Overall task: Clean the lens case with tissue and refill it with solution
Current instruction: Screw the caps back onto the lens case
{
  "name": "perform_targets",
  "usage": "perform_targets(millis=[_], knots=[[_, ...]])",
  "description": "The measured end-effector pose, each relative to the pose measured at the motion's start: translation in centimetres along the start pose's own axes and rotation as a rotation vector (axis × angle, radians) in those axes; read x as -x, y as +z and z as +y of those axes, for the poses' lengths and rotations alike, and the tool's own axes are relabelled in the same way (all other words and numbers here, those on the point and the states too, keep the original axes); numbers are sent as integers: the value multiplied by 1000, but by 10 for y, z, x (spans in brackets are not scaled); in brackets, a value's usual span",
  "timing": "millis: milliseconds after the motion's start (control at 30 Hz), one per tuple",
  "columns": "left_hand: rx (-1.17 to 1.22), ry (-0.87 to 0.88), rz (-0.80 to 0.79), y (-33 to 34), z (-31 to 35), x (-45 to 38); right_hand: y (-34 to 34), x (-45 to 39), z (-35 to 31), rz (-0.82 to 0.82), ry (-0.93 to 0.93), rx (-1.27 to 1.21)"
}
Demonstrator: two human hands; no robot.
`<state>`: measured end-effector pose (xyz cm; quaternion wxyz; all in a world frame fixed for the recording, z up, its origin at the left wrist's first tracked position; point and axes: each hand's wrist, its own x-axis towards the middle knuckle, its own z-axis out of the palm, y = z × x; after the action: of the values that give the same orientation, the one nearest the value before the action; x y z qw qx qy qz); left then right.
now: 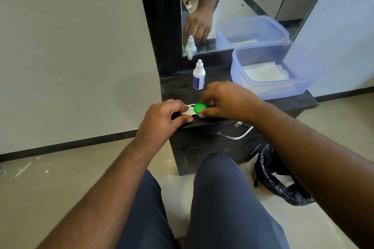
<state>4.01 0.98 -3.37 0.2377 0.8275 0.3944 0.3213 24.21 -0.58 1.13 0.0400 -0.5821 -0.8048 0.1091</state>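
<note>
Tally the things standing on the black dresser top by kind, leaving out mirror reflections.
Small white plastic solution bottle: 1
White lens case with green and white caps, gripped by both hands: 1
Translucent blue plastic tub holding white tissue: 1
Total: 3

Single view, mounted on the person's head, facing forward and steeply down. Both forearms enter from the bottom edge, with the knees directly below. The left hand (164, 116) and right hand (226, 100) sit near frame centre, at arm's reach, over the black cabinet (212, 141). The mirror (242, 6) fills the upper frame. Wide-angle lens bends edge lines.
</note>
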Motion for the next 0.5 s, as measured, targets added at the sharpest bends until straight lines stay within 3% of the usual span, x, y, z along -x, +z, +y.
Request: perform_targets(millis=[100,200,400,500], knots=[[9,9,-29,-3,0,0,1,2,1,85,-15,22],[19,-5,-42,-4,0,-1,-2,4,1,-17,-68,-195],[29,-33,-47,-7,0,-3,0,-1,-2,-28,58,-122],[35,-27,-54,-7,0,-3,5,3,-2,0,6,-179]])
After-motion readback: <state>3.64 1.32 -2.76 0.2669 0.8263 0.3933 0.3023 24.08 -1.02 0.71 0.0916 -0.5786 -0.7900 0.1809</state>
